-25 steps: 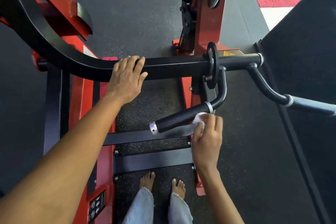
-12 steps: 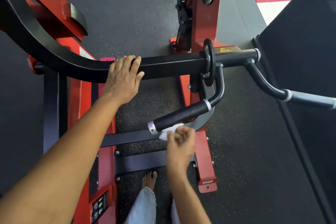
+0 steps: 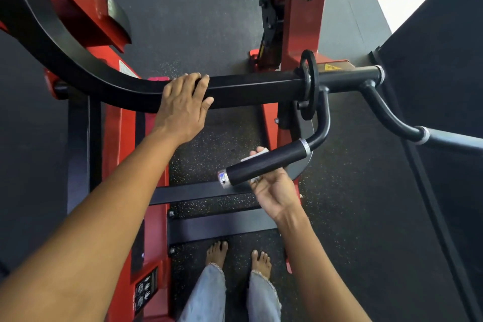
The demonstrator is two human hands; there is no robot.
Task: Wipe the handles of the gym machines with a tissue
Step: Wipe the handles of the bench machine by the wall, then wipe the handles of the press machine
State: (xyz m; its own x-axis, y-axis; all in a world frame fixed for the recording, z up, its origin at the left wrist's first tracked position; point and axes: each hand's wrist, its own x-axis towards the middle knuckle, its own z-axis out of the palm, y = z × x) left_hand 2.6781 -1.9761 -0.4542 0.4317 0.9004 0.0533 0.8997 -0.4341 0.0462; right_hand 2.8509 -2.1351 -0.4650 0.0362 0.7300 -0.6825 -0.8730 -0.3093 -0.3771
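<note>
Head view, crumpled white tissue [image 3: 253, 157], cylindrical black handle [image 3: 266, 162]

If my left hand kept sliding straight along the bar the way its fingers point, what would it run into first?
The left hand rests on the black bar, fingers pointing up and right. Following the bar rightward, the first thing it would likely meet is the black ring round the bar. Straight ahead past the bar looks free, though depth is unclear.

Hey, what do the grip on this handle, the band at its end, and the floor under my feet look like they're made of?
Handle grip: matte black, finely textured, likely rubber or foam; no shine.
End band: bright silvery, reflective, probably polished or chromed metal.
Floor: dark with coloured flecks, looks like speckled rubber matting.
The right hand curls under the grip with a white tissue, thin and crumpled, apparently paper.
</note>
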